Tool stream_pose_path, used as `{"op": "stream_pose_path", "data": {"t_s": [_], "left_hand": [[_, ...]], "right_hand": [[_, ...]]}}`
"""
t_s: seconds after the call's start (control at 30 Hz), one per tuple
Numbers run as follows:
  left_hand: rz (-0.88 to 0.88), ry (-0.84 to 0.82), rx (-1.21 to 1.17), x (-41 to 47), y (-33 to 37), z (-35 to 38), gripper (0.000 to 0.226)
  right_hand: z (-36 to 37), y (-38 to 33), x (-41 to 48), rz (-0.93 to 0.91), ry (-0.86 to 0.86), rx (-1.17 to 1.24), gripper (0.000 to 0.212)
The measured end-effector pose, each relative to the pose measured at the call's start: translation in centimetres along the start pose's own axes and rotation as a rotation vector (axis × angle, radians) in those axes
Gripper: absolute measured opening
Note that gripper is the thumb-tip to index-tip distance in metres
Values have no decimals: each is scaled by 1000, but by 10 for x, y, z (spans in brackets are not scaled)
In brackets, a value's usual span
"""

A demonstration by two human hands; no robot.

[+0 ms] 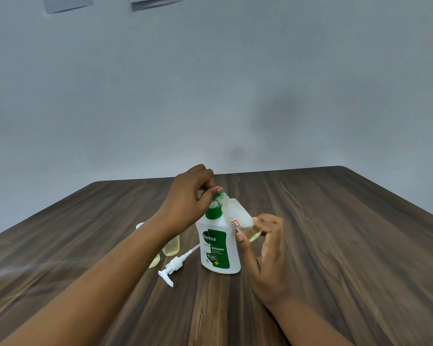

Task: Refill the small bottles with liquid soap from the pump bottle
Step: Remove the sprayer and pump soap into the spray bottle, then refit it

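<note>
Pump bottle (pixel 220 248): one, upright near the middle of the table (pixel 335 233). White body, green label, pump off. Green collar (pixel 213 213) on top.

Pump head (pixel 171 267): one, lying flat on the table at 8 o'clock of the pump bottle, just beside it, tube end toward the bottle.

Small bottles: three.
- Rear small bottle (pixel 171 247) and near small bottle (pixel 154 262) sit at 9 o'clock of the pump bottle. Both show yellowish liquid. The left forearm crosses in front and hides their upper parts.
- Tilted bottle (pixel 236 214) is off the table at 1 o'clock of the pump bottle's top. Its mouth end is up by the collar and its base is down toward 4 o'clock. Yellowish liquid is pooled at the base end. Red-edged sticker (pixel 235 224) on its side. Can't tell if it touches the pump bottle's shoulder.

Left hand (pixel 188 198): fingers curled tight, thumb and forefinger pinching the tilted bottle's mouth end right over the collar. Green blur there, so any contact with the collar is unclear.

Right hand (pixel 265 245): thumb and fingertips grip the tilted bottle's base, palm side up.

Other:
- White piece (pixel 139 225) peeks past the forearm at 9 o'clock. Can't tell what it is.
- Grey wall (pixel 210 83) behind the table.
- Two paper sheets (pixel 66 3) at 12 o'clock, cut by the frame top.
</note>
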State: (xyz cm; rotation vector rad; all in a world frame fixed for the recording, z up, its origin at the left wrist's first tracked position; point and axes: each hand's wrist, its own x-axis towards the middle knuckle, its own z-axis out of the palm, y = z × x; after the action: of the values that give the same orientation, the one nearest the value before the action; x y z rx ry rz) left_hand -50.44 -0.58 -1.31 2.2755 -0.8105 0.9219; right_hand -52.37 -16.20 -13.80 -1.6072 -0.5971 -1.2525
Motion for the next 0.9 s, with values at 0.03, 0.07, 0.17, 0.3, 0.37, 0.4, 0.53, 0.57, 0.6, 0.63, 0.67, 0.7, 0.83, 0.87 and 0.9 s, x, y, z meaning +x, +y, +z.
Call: {"op": "stream_pose_path", "data": {"t_s": [0.03, 0.07, 0.17, 0.3, 0.37, 0.4, 0.53, 0.57, 0.6, 0.63, 0.67, 0.7, 0.83, 0.87, 0.9], "left_hand": [[-17, 10, -13, -2, 0, 3, 21], [-30, 20, -20, -4, -1, 5, 21], [-35, 35, -1, -6, -3, 6, 22], [-17, 31, 18, -5, 2, 0, 21], [-13, 7, 43, -2, 4, -2, 20], [-10, 1, 52, -1, 4, -3, 21], [-24, 13, 30, -2, 3, 0, 23], [-38, 12, 17, -3, 3, 2, 23], [-51, 13, 5, -5, 3, 3, 24], [-59, 16, -1, -6, 3, 3, 25], [-61, 19, -1, -6, 3, 2, 26], [-60, 21, 3, -6, 4, 2, 27], [-25, 9, 33, -3, 7, -3, 23], [-15, 0, 45, -1, 8, -4, 22], [-7, -6, 55, -1, 8, -4, 23]], "right_hand": [[0, 0, 0, 2, 1, -1, 29], [-1, 0, 0, 4, 1, -1, 30], [-1, 0, -1, -2, 4, -1, 30], [0, 1, 0, -13, 2, 6, 24], [0, 1, 0, -10, -7, 3, 24], [-1, 1, 0, -8, -9, -3, 25], [0, 0, 0, -9, -8, -7, 30], [-1, -1, 0, -9, -5, -6, 30], [-1, -1, 0, -8, -4, -6, 30], [-1, -1, 0, -9, -5, -8, 31], [-1, -1, 0, -11, -5, -13, 31], [-1, -1, 0, -10, -4, -16, 31], [-1, 0, 0, -3, -6, -6, 29], [-1, 1, 0, 0, -6, -3, 29], [-2, 1, 0, 3, -5, 0, 29]]}}
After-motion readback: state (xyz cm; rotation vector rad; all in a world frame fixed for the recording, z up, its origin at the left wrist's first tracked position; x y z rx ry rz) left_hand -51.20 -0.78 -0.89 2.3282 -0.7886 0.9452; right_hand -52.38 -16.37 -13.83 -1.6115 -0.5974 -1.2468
